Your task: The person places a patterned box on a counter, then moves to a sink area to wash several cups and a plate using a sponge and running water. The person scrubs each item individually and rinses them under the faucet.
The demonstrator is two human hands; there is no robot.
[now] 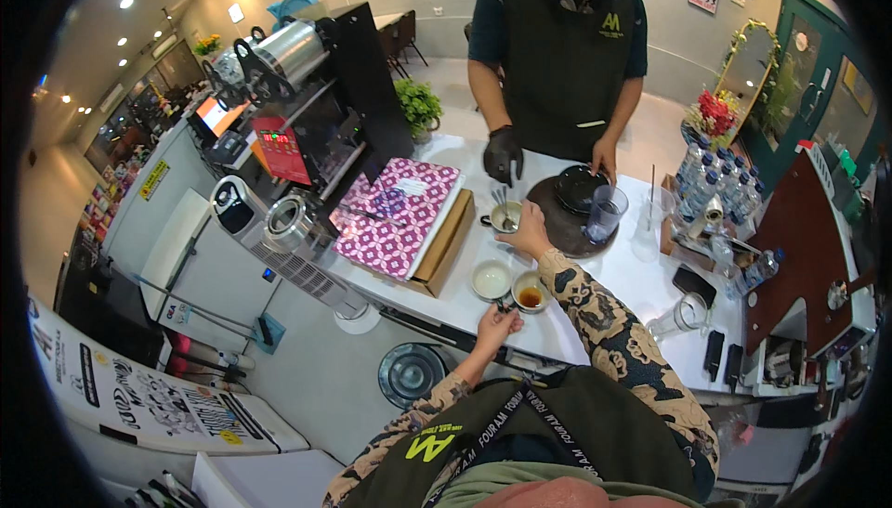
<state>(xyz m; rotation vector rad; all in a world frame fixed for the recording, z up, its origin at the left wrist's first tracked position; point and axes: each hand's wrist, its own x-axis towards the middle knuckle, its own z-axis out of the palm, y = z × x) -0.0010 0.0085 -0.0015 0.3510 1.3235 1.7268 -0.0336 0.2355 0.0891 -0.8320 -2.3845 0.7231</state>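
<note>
My left hand (497,327) is at the dark handles of two cups near the counter's front edge; whether it grips one I cannot tell. One cup (492,279) holds a pale liquid, and the cup beside it (531,293) has a little amber-brown liquid. My right hand (527,231) reaches out to a third cup (504,217) with metal spoons (503,203) in it. Its fingers are at the cup's rim and spoons, and their hold is unclear. Right of it, a round dark tray (585,247) carries black saucers (580,191) and a clear plastic cup (608,210).
A co-worker (564,55) stands across the white counter (557,327), one hand black-gloved and one on the saucers. Patterned boxes (401,219) lie left, beside a black machine (348,90). Water bottles (718,180), a phone (694,285) and a glass pitcher (679,316) stand or lie right.
</note>
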